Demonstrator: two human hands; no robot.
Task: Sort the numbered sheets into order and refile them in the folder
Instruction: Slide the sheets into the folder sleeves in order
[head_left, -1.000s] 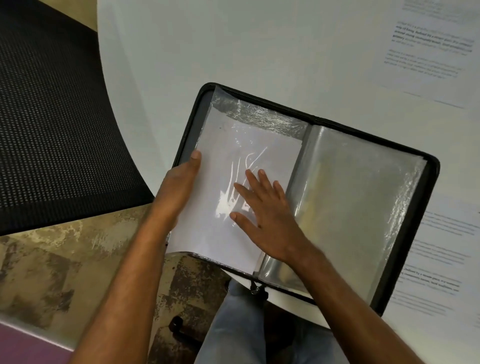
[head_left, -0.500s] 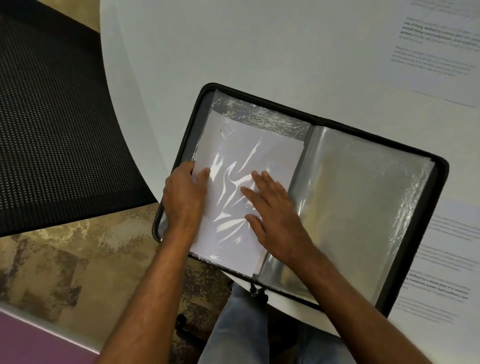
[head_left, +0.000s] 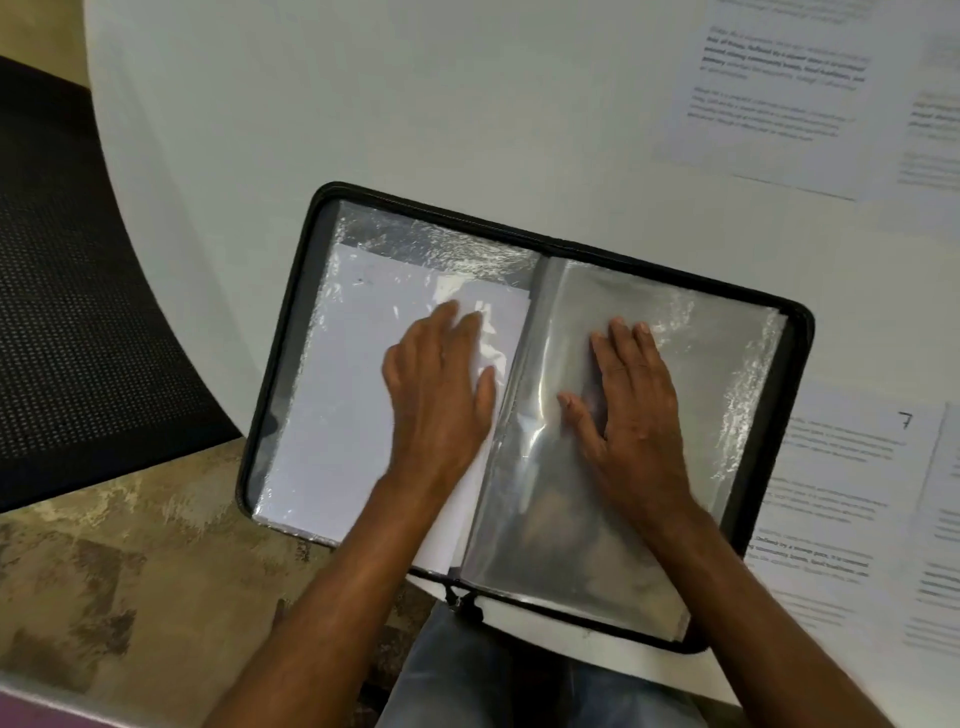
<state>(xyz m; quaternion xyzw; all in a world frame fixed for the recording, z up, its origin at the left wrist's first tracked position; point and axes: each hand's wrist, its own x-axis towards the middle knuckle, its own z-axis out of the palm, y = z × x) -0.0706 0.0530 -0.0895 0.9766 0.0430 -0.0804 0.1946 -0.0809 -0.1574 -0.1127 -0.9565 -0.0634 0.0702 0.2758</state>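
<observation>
Now pressing left hand (head_left: 441, 384) flat on sheet (head_left: 353, 395) in folder (head_left: 291, 332) on table (head_left: 415, 104); right hand (head_left: 631, 400) flat on slippery, limp sleeve (head_left: 597, 519). Sheet 7 (head_left: 852, 467) waiting; we're lifting thin paper by edge.

Sheet (head_left: 337, 395) in folder (head_left: 291, 332) on table (head_left: 363, 104)

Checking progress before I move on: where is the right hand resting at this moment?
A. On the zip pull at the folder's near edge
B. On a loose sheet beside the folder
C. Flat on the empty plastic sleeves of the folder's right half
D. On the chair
C: the right hand lies with straight fingers on the clear sleeves of the folder, right of the spine.
</observation>
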